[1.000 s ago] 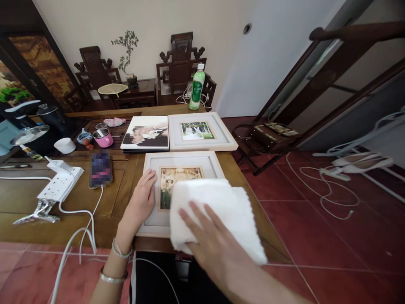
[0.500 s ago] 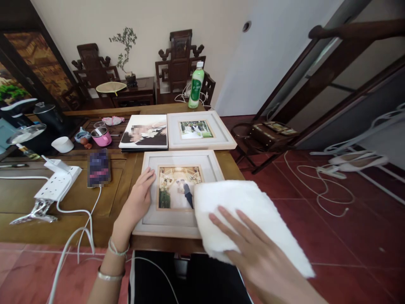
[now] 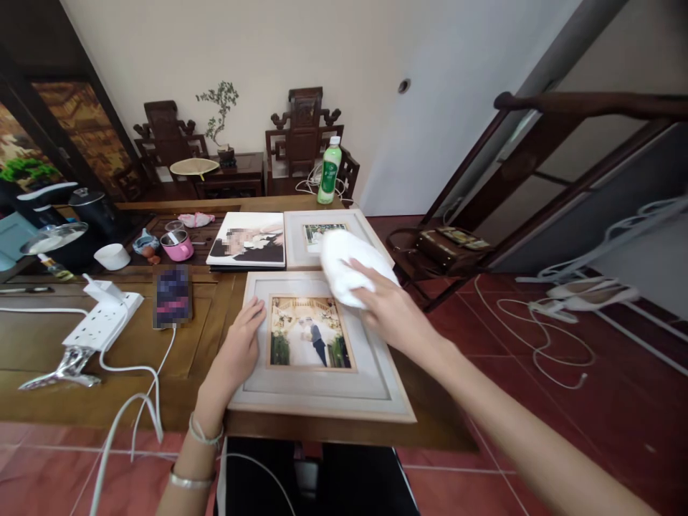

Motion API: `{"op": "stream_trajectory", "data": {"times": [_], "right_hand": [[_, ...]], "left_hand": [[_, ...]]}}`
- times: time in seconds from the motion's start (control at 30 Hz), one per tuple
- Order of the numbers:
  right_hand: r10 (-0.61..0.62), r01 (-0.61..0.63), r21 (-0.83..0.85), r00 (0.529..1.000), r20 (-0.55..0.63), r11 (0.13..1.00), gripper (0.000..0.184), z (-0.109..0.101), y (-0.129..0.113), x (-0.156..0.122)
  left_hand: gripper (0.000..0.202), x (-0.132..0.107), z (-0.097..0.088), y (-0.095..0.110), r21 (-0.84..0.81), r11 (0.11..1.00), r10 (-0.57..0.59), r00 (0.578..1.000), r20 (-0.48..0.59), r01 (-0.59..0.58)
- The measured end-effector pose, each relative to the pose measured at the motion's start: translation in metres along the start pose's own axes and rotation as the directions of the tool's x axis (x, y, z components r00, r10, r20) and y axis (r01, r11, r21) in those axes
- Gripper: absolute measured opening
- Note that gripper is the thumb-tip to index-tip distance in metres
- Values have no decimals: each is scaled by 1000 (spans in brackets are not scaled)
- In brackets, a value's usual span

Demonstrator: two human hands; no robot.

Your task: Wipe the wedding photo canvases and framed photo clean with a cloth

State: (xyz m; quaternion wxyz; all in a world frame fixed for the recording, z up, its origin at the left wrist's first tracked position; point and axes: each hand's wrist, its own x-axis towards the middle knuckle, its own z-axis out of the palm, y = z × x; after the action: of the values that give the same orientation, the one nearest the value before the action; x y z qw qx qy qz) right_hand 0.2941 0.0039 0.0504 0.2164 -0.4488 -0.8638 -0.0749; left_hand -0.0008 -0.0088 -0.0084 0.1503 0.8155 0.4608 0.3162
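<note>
A white-framed photo lies flat on the wooden table right in front of me. My left hand rests flat on the frame's left border, fingers stretched out. My right hand reaches over the frame's upper right corner and grips a bunched white cloth. The cloth sits over the near edge of a second white-framed photo farther back. A frameless photo print lies to the left of that second frame.
A phone on a white cable, a white power strip, a pink cup and a white bowl sit to the left. A green bottle stands at the table's far edge. Carved chairs line the wall; cables lie on the red floor.
My right hand has carried the cloth off the near frame's lower right, up and away to its top right corner, bunching it. The near photo now shows fully. My left hand stayed put.
</note>
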Motion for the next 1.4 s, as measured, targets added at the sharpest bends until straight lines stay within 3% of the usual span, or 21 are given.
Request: {"op": "stream_trajectory", "data": {"times": [0.1, 0.17, 0.3, 0.4, 0.57, 0.9, 1.03, 1.17, 1.4], "right_hand": [[-145, 146, -26, 988, 44, 989, 42, 22, -33, 61], [-241, 256, -77, 958, 157, 964, 31, 38, -57, 91], [-305, 333, -89, 922, 238, 939, 28, 57, -77, 109], [-290, 331, -110, 914, 283, 937, 28, 55, -67, 97], [-231, 299, -161, 911, 341, 941, 24, 34, -36, 71], [-46, 152, -255, 924, 379, 955, 46, -6, 15, 19], [-30, 131, -250, 929, 369, 959, 53, -12, 13, 9], [-72, 138, -142, 918, 391, 980, 51, -23, -2, -4], [-177, 136, 159, 943, 280, 978, 42, -52, -41, -63]], "left_hand": [[56, 0, 0, -1, 22, 1000, 15, 1000, 10, -15], [56, 0, 1, 0, 39, 999, 20, 1000, 10, -20], [54, 2, 1, 5, 41, 999, 6, 1000, -16, -5], [56, 2, 1, 5, 10, 1000, 24, 999, -34, -23], [51, 0, 1, 2, 5, 1000, 2, 1000, 4, -2], [55, -2, 2, 3, 23, 1000, -1, 1000, -24, 2], [58, -2, 3, 3, 10, 1000, -13, 999, -36, 13], [57, -2, 5, 1, 21, 1000, -20, 999, -47, 21], [56, -2, 5, -1, 29, 1000, -4, 1000, -17, 4]]}}
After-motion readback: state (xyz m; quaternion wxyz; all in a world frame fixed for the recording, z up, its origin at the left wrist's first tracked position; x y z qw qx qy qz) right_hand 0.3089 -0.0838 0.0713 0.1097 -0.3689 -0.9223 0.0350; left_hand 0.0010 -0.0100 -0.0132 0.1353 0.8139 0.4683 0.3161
